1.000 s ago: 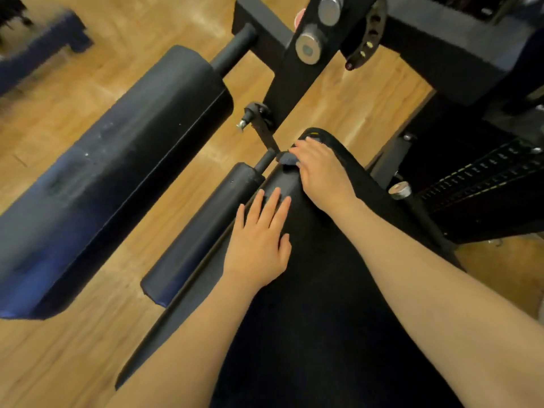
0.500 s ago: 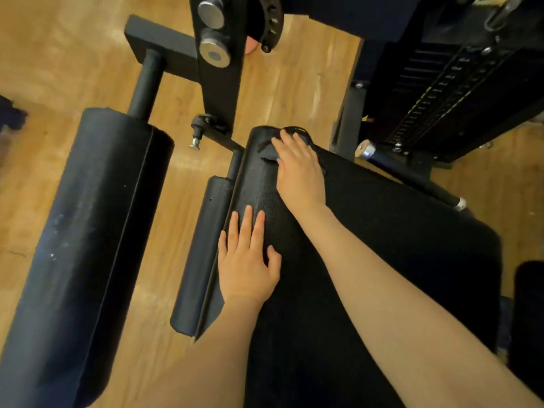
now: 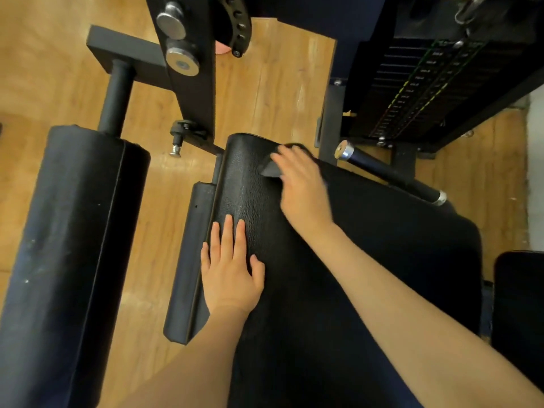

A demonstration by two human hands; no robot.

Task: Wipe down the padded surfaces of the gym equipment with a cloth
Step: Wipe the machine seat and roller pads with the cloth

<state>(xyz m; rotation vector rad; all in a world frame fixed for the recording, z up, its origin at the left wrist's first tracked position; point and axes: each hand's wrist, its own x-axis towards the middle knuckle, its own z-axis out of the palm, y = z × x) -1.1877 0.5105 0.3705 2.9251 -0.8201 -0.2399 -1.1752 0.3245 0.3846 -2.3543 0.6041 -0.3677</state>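
L hand flat on the black padded seat, fingers straight & together, thumb out to the side, palm down near the pad's left edge. Grip open, holds nothing, just presses on the vinyl.

R hand further up the same pad, near its far rounded end. It's motion-blurred. Fingers lie over a dark cloth; a grey corner of it sticks out on the thumb side, w/ a bit more dark fabric past the fingertips. Fingers look mostly extended over the cloth, pressing it to the pad; whether they curl round it, can't tell due to blur.

Hands are apart, R ahead of L, both on the one pad.

Left of seat: narrow black pad right beside the seat edge, then a big roller pad on a black bar, over wood floor. Black frame upright w/ two metal knobs at top. Right: chrome-tipped handle bar just beyond the seat, weight stack behind it.
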